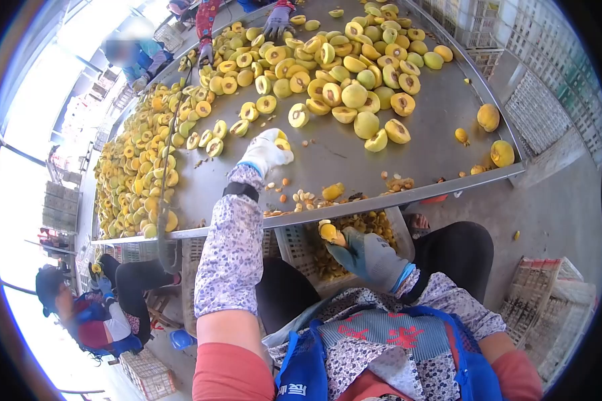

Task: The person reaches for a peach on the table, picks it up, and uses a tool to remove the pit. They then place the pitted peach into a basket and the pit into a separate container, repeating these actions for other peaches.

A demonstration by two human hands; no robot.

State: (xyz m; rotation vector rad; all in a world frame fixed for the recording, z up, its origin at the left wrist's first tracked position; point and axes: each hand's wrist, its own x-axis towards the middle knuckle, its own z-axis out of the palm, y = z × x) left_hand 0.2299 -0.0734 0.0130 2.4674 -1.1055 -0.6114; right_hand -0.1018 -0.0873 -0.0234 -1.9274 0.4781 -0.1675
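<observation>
Apron (388,334): hanging over the wearer's lap, just short of the table (428,167), probably shielding clothes from juice.
Sleeves (229,250): covering both forearms, the left one crossing the table's near edge, likely serving the same purpose.
Right hand (374,260): wearing a grey-and-teal glove below the table's near edge, its fingers closing narrowly on a fruit piece (329,232); being over the crate, it is perhaps letting drips fall inside.
Crate (292,247): sitting partly under the table's near edge, between the knees, holding yellow pieces (374,224); this place is seemingly making it easy to reach.
Left hand (267,152): wearing a white glove above the table's near half, curling around a yellow piece (283,143) that the fingers are mostly hiding.
Pits (304,199): lying among scraps along the table's near edge, apparently staying apart from good fruit.
Odd fruits (502,153): sitting at the table's right corner, well apart from the heap, maybe being set aside.
Left pile (137,174): covering the table's left side, a cord (164,194) running beside it and perhaps marking it off.
Co-worker (100,314): sitting beyond the table's left corner, holding something yellow.
Heap (341,60): spreading over the table's far half, mostly halves showing brown centres.
Gloved hand (277,23): resting at the heap's far side, belonging to another person.
</observation>
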